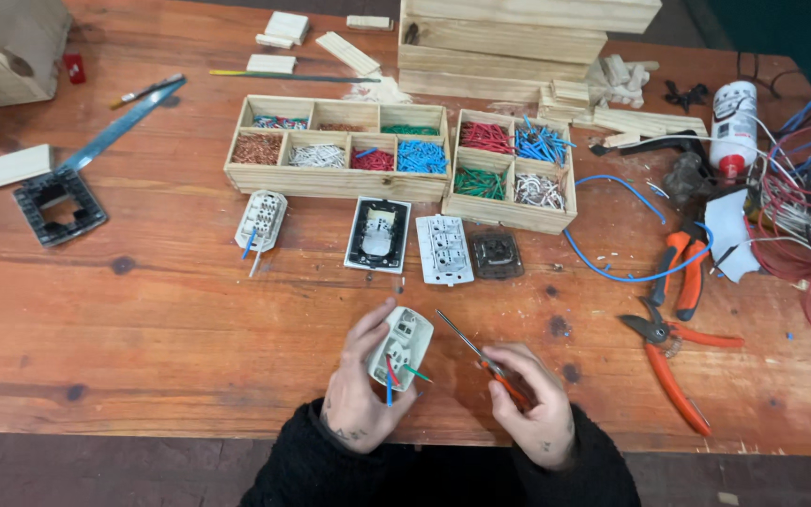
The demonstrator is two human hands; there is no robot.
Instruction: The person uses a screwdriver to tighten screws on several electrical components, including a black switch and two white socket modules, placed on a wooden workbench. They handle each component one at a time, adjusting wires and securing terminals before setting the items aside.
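My left hand [357, 390] holds a small white electrical socket module [402, 345] just above the wooden table's near edge; short red, blue and green wire ends stick out of its lower side. My right hand [535, 404] grips a thin screwdriver [469, 347] with an orange handle. Its metal tip points up and left, close to the module's right side. Both sleeves are black.
Ahead lie other socket parts [443, 249], a black-and-white plate [378, 235] and two wooden compartment trays [335, 178] holding sorted coloured wire pieces. Orange-handled pliers [673, 361] and cutters [682, 272] lie right, beside tangled wires [800, 207] and a white bottle [734, 122]. Wood blocks sit behind.
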